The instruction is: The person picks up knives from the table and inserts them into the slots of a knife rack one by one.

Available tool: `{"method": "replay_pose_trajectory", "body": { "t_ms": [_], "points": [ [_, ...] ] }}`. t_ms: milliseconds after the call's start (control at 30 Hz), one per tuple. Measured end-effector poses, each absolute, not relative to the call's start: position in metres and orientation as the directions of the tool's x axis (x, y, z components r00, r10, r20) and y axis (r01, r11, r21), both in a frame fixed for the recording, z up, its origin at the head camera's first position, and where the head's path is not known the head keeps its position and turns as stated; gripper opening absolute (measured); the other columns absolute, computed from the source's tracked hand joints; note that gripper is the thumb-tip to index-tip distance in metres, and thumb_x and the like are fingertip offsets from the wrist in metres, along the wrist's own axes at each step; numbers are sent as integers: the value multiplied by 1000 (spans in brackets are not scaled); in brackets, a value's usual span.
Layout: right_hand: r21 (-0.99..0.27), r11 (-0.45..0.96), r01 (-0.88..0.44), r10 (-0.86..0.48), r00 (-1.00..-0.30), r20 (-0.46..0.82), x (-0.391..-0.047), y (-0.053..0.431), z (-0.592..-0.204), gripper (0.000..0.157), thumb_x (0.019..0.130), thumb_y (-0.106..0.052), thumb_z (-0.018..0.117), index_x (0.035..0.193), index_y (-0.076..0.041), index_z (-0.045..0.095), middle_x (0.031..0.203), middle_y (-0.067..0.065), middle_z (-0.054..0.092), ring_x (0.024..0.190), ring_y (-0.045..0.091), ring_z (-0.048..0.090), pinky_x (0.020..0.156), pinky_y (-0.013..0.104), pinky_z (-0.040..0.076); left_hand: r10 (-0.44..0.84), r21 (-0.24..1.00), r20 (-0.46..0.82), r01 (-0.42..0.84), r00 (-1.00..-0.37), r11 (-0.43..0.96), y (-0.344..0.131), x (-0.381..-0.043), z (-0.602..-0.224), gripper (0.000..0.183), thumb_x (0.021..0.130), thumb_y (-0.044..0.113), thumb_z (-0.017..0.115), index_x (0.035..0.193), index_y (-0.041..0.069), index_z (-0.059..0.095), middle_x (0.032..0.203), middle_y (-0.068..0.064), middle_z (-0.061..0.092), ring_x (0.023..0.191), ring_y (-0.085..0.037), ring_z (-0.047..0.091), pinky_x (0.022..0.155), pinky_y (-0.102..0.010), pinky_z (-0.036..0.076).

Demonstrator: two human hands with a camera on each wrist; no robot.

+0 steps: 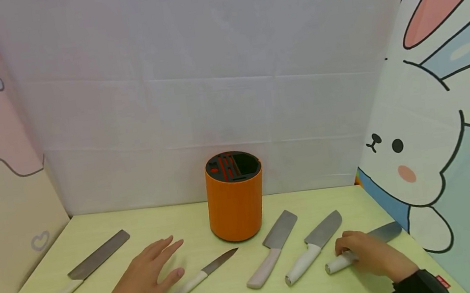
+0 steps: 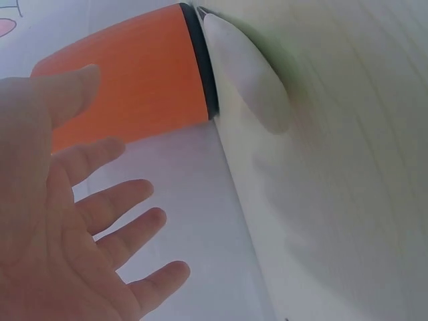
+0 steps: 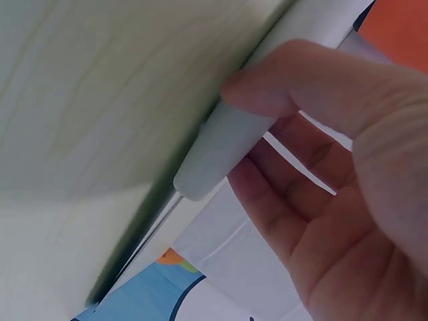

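Note:
My right hand [image 1: 367, 253] pinches the pale handle [image 3: 221, 147] of the rightmost kitchen knife [image 1: 386, 231], thumb on one side and fingers on the other. The blade lies along the table toward its right edge. Over the table's left half, my left hand [image 1: 143, 280] has its fingers spread and holds nothing. Nearest to it is a paring knife [image 1: 219, 262] with a pale handle, its tip toward the knife block. In the left wrist view the hand [image 2: 87, 221] shows an empty palm, with the paring knife's handle [image 2: 247, 73] beyond the fingertips.
An orange round knife block [image 1: 236, 205] with a black slotted top stands at the back middle. Between it and my right hand lie a small cleaver [image 1: 279, 230] and a broad kitchen knife [image 1: 324, 230]. A long knife [image 1: 102, 253] lies far left. Printed panels [image 1: 425, 166] flank the table.

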State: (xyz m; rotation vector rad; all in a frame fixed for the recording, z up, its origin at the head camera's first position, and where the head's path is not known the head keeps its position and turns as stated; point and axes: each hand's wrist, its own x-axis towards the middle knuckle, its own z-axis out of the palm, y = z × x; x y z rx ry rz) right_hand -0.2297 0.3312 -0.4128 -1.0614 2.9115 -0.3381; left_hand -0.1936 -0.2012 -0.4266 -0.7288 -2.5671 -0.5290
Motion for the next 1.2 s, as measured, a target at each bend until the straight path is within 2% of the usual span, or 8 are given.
{"method": "replay_pose_trajectory", "body": {
  "t_ms": [333,633,833,1067,1200],
  "points": [
    [-218,737,-639,-644,-763,61,-230,334,-411,47,65,9,78,96,-23,64,89,-11,53,80,6,52,67,30,50,412,210,525,583,-745,785,-201,-194,-426,54,92,43,63,140,25,48,139,-7,48,122,-31,45,93,-59,40],
    [-122,738,-663,-636,-745,201,-221,327,-385,46,70,5,77,107,-20,68,93,-10,54,78,6,51,63,27,49,418,223,546,607,-726,763,-195,-193,-425,53,91,42,65,139,27,48,136,-6,51,119,-31,48,92,-57,41],
    [-72,681,-728,-669,-660,342,-216,318,-367,50,69,4,76,113,-19,68,93,-11,53,74,3,47,58,22,47,421,219,547,609,-724,763,-190,-196,-422,53,91,41,65,139,26,48,135,-7,52,119,-30,49,92,-57,42],
    [-57,628,-776,-669,-576,470,-211,303,-343,59,65,6,80,115,-23,66,97,-13,55,78,3,53,59,19,48,423,238,523,603,-740,761,-185,-204,-418,54,93,44,61,141,26,46,136,-7,50,120,-29,48,92,-56,42],
    [-33,607,-794,-659,-526,538,-211,293,-329,57,64,5,81,115,-18,67,97,-11,57,78,3,53,59,17,47,412,262,506,591,-757,763,-183,-207,-416,54,94,46,59,142,27,44,138,-5,49,122,-26,47,93,-55,43]
  ]
}}
